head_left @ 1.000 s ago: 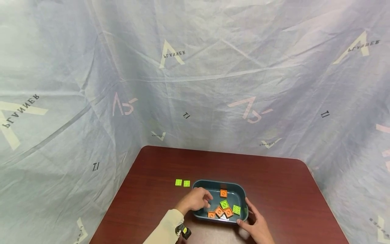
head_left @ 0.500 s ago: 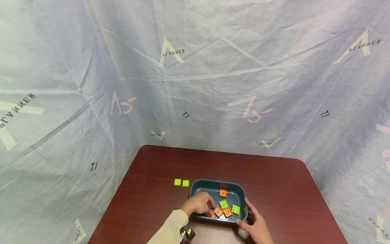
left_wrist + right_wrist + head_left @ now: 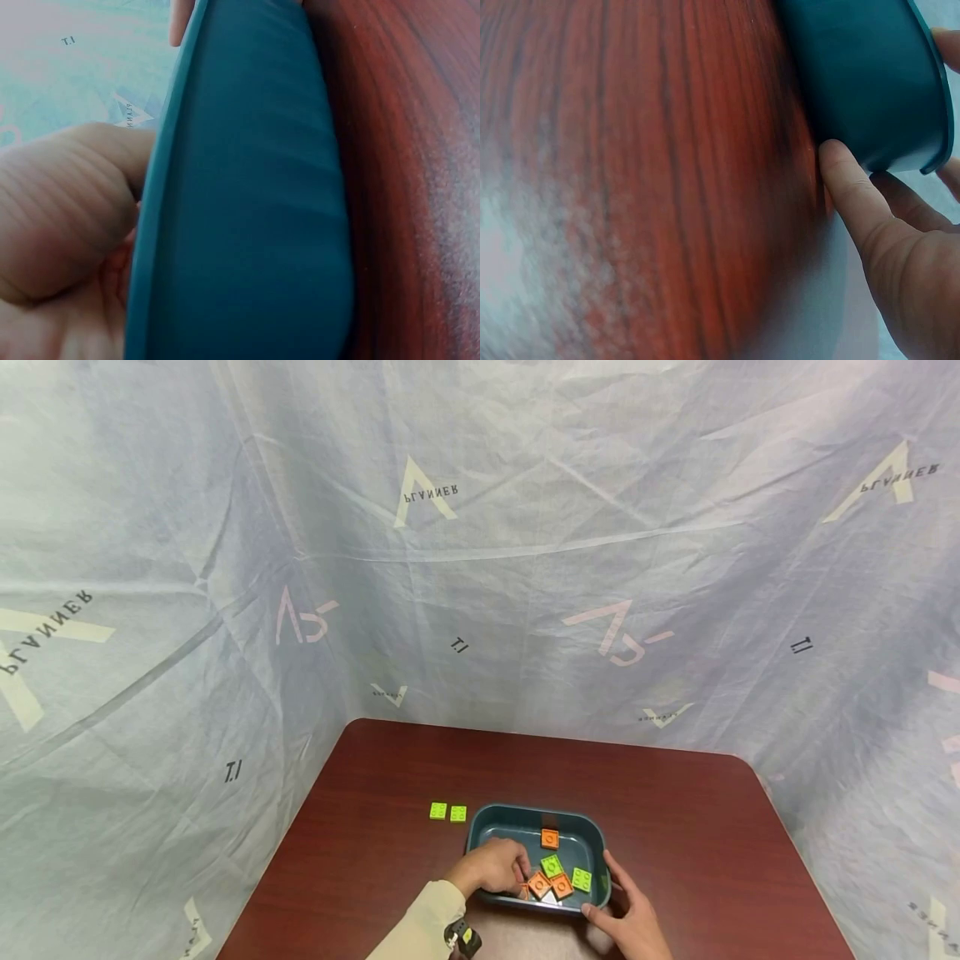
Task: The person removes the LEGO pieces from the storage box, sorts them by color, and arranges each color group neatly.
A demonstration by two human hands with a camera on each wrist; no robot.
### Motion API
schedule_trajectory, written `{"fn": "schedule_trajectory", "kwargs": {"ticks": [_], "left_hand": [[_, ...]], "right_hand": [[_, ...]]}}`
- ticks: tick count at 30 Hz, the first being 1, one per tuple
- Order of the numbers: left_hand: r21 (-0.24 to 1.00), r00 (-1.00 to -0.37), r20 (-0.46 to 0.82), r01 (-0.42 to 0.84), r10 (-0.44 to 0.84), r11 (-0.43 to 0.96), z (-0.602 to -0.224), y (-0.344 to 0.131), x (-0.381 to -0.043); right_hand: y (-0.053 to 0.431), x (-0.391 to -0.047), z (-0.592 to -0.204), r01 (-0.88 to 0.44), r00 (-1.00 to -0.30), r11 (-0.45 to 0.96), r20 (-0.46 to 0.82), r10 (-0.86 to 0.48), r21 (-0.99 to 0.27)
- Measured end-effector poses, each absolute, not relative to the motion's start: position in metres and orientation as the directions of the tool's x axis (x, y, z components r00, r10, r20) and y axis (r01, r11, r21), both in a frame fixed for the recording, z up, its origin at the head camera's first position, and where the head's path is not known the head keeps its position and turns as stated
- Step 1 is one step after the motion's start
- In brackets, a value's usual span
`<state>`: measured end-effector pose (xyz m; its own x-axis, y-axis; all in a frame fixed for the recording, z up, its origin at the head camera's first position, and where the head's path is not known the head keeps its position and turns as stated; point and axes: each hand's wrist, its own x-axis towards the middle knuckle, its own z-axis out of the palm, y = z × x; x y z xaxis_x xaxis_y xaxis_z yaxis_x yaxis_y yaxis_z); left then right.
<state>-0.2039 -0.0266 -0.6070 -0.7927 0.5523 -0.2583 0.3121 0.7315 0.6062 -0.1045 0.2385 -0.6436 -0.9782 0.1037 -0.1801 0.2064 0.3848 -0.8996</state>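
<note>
A dark teal tray [image 3: 517, 828] holds several orange and lime-green toy building bricks. My left hand [image 3: 495, 865] reaches over its front left rim, fingers curled down, pinching an orange toy brick [image 3: 524, 891] that they partly cover. The tray's outer wall [image 3: 255, 187] hides those fingertips in the left wrist view. My right hand [image 3: 632, 920] holds the front right corner, thumb on the front side and fingers along the right. In the right wrist view a fingertip presses low on the tray wall [image 3: 862, 82].
Two lime-green bricks, one further left [image 3: 438, 811] and one nearer the tray [image 3: 458, 813], lie on the dark red wooden table [image 3: 360, 860]. Inside the tray, another orange brick [image 3: 550, 838] sits near the back wall. A printed grey sheet [image 3: 480, 568] hangs behind the table.
My left hand has moved down and right into the tray, from above its left side to the orange brick at the front. The right hand keeps its hold on the corner.
</note>
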Motion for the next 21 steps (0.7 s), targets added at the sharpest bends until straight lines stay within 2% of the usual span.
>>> {"fn": "schedule_trajectory", "kwargs": {"ticks": [21], "left_hand": [[0.571, -0.759, -0.305, 0.338, 0.576, 0.748, -0.5986, -0.0275, -0.2036]], "right_hand": [[0.2394, -0.1052, -0.6458, 0.207, -0.978, 0.373, -0.184, 0.096, -0.905]]}}
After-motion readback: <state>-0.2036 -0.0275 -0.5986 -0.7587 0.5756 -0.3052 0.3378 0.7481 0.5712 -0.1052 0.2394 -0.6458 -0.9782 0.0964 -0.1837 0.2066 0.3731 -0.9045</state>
